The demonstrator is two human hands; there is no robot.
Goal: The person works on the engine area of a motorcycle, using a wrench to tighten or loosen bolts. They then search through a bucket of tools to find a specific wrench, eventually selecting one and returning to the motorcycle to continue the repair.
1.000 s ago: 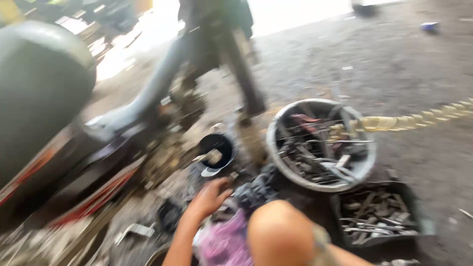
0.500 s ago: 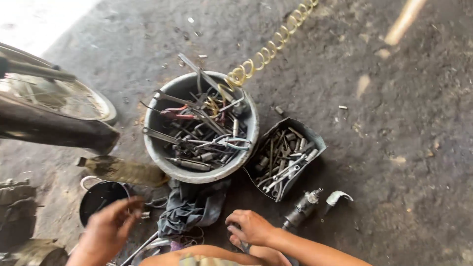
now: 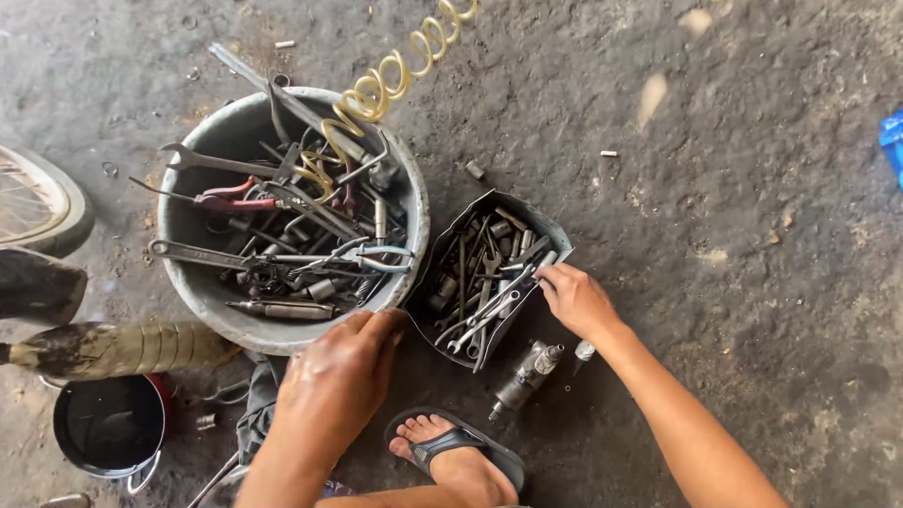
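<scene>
Reaching Into the Tool Boxes on the Workshop Floor

Crouching over the concrete floor (image 3: 734,188), the person had both hands down among two containers of tools. The right hand (image 3: 576,299) lay on the near edge of one small dark tray (image 3: 555,237), its fingers curled over the wrenches and sockets (image 3: 480,282) piled inside; whether it gripped any single piece could not be told. The left hand (image 3: 340,372) rested loosely curled, grasping nothing clearly, against the tray's near left corner, just below the rim of one round grey tub (image 3: 193,292). That tub, beyond the left hand, held a heap of spanners and pliers too tangled to count. One coiled yellow hose (image 3: 395,80) ran out of the tub and away from the hands. One cylindrical metal tool (image 3: 522,381) lay between the two forearms, beside one foot in a sandal (image 3: 451,447). One black pot (image 3: 108,423) stood left of the left arm, and part of one wheel (image 3: 42,202) showed farther left. The floor was grey, stained and littered with small bits.
</scene>
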